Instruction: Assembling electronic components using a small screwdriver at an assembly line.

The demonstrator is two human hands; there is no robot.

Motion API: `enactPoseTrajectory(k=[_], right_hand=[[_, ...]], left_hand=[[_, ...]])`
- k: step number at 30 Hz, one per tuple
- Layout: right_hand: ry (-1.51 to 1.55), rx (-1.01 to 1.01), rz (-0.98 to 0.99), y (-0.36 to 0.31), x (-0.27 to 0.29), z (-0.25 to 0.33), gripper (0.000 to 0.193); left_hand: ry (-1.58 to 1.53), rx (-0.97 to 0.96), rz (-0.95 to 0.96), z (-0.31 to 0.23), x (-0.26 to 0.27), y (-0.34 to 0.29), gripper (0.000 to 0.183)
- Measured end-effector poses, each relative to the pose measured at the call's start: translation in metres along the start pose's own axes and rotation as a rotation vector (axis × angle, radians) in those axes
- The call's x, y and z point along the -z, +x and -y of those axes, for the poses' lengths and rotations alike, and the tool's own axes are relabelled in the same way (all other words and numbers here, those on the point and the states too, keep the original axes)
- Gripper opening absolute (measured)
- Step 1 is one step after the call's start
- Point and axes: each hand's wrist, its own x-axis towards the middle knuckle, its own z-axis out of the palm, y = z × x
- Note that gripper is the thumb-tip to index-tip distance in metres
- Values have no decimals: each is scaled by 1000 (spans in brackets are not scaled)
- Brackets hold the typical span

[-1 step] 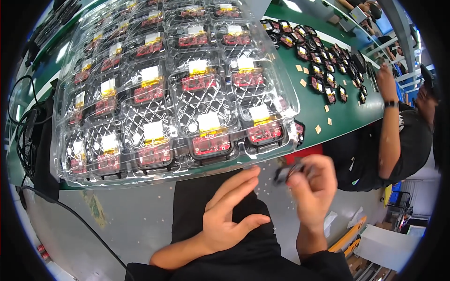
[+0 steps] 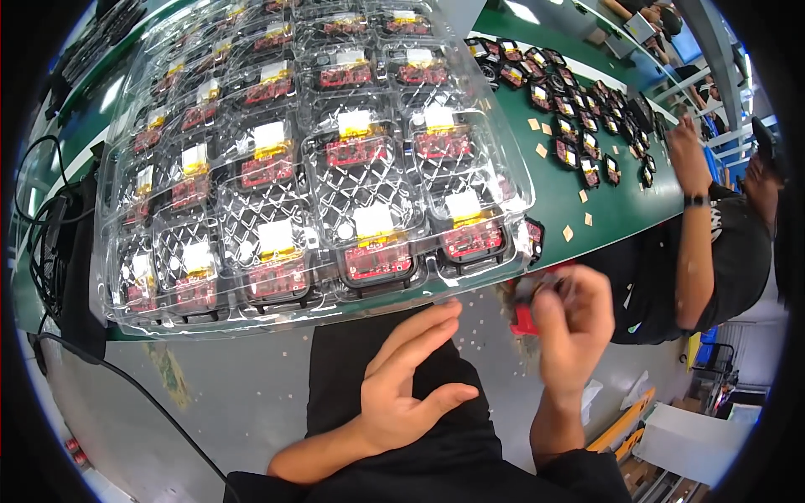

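My right hand is closed in a pinch, just off the table's near edge. Between its thumb and fingers is a small dark piece, smeared by motion, so its kind cannot be made out. My left hand hangs over my lap with nothing in it, fingers stretched and thumb apart. In front of both hands lies a large clear plastic blister tray. Its pockets hold several black-framed units with red circuit boards, each with a white pad and yellow tape. One similar unit lies beside the tray's right corner.
Many loose black units are heaped on the green table to the right, among small tan squares. A co-worker's arm reaches in at the right. Black cables hang at the left. Something red is below my right hand.
My right hand has moved slightly to the right with the small dark piece, uncovering more of the red thing below. My left hand has hardly moved. The co-worker's hand has shifted a little left.
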Motion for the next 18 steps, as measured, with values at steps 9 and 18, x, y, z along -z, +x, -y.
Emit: enactPoseTrajectory(k=[9, 18], right_hand=[[-486, 23, -6, 60, 6, -19, 27], [-526, 124, -23, 102, -30, -21, 39]], left_hand=[[58, 59, 75, 10, 7, -9, 53], [-1, 139, 13, 10, 2, -10, 42]])
